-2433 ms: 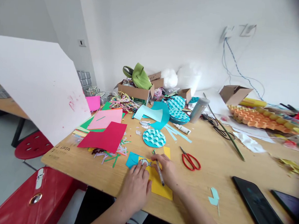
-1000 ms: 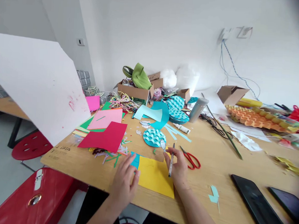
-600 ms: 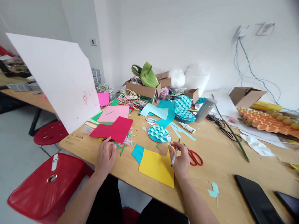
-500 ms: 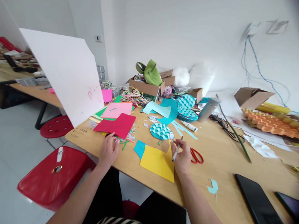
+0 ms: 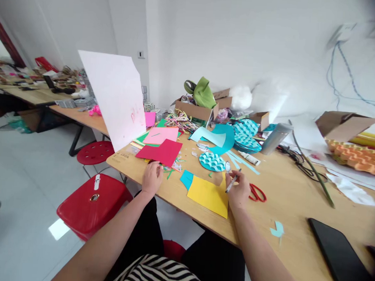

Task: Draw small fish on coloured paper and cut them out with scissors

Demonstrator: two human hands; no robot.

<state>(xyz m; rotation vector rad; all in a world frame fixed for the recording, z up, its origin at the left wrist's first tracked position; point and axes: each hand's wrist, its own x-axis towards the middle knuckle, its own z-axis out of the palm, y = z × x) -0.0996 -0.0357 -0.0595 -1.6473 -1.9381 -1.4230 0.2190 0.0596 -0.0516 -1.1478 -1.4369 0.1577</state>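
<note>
My right hand (image 5: 239,190) is closed around a pen (image 5: 232,182), which slants over the right edge of a yellow paper sheet (image 5: 208,195). A small blue paper piece (image 5: 187,179) adjoins that sheet's left side. Just beyond lies a turquoise disc with a wavy textured surface (image 5: 212,162), and a small white paper cutout (image 5: 227,166) is at its right edge. Beside my right hand rest red-handled scissors (image 5: 258,193). My left hand (image 5: 152,179) has its fingers curled at the near edge of a red paper sheet (image 5: 161,152); whatever they hold is hidden.
Paper scraps (image 5: 173,167) and a pink sheet (image 5: 160,134) lie left of centre. A white board (image 5: 115,98) stands upright at the left. Further back are a cardboard box (image 5: 195,110), a grey cylinder (image 5: 277,138) and a glue bottle (image 5: 250,158). A black phone (image 5: 339,256) lies front right.
My view has turned left, so the table's things appear further right and more of the room's left side shows. My right hand still holds the pen; my left hand stays by the red sheet.
</note>
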